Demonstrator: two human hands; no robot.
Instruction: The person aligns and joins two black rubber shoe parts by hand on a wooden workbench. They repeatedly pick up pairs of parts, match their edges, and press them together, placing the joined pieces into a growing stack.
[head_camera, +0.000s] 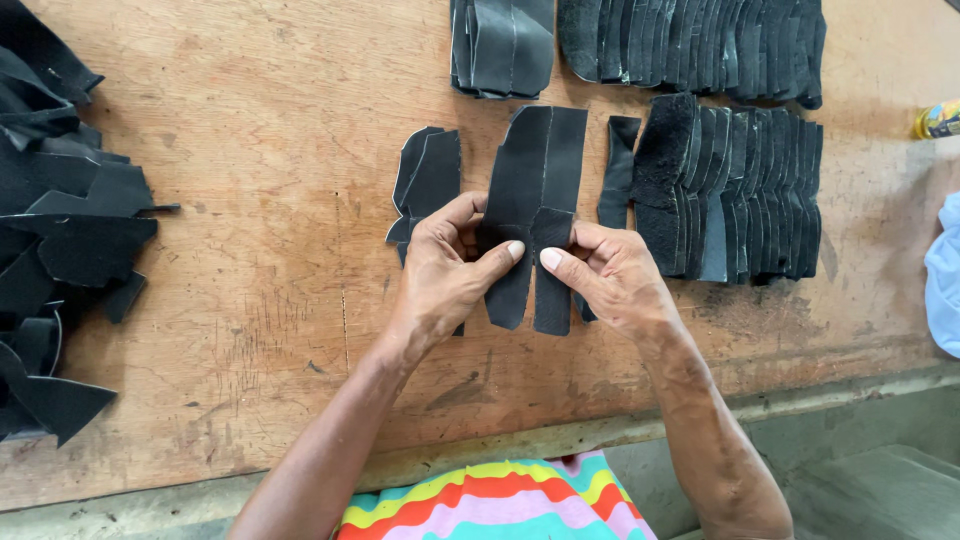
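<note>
Lining up the two long edges looks like the point of care here: the black leather pieces (535, 205) sit side by side over the wooden table (260, 150), and a neat result would seem to depend on keeping their inner edges flush while the thumbs press at the meeting line, without letting either strip slide.

At the far left lies a loose heap of black offcuts (60, 230), well apart from the hands. Just left of the work rests a small stack of cut shapes (428, 180).

The left hand (447, 270) is mostly closed, thumb on top and fingers curled beneath, pinching the left strip near its lower part. The right hand (608, 272) is closed in the same way, thumb tip pressed on the right strip, nearly touching the other thumb.

To the right stand rows of overlapped black pieces (740, 190), with another row and a small pile above them. A striped garment (500, 500) shows at the bottom edge.
</note>
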